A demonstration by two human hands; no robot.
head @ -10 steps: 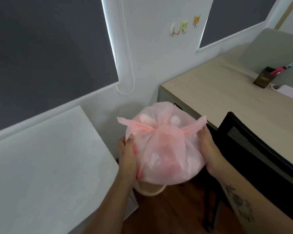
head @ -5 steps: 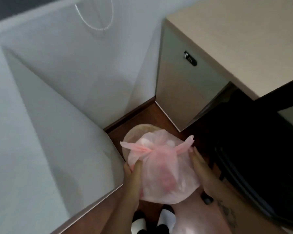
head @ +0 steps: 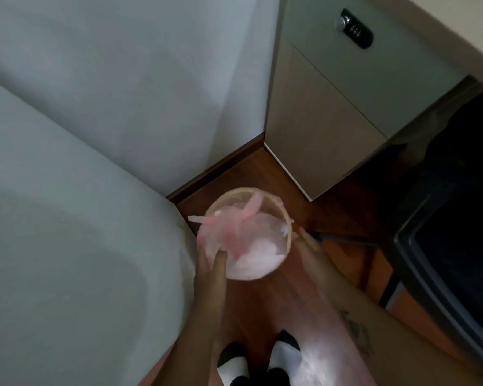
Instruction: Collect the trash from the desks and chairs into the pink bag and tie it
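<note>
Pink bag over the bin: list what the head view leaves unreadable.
- Pink bag: motion blur smears the knot; tightness unreadable.
- Bin: only the rim shows; the bag hides its inside.
- Left hand: grip blurred against the bag.
- Right hand: contact with the bag unclear.
- Lock: digits too small.

Dim indoor light, soft and even, no hard glare. Whole frame smeared by motion blur: pink bag [head: 241,240] and both hands are soft, edges ghosted. Pale wall [head: 123,79] shows broad diffuse shadows. Under the desk at the right edge it goes near black. Faint sheen on the wooden floor [head: 262,302] near the feet. Wide-angle bending shows along frame edges.
</note>
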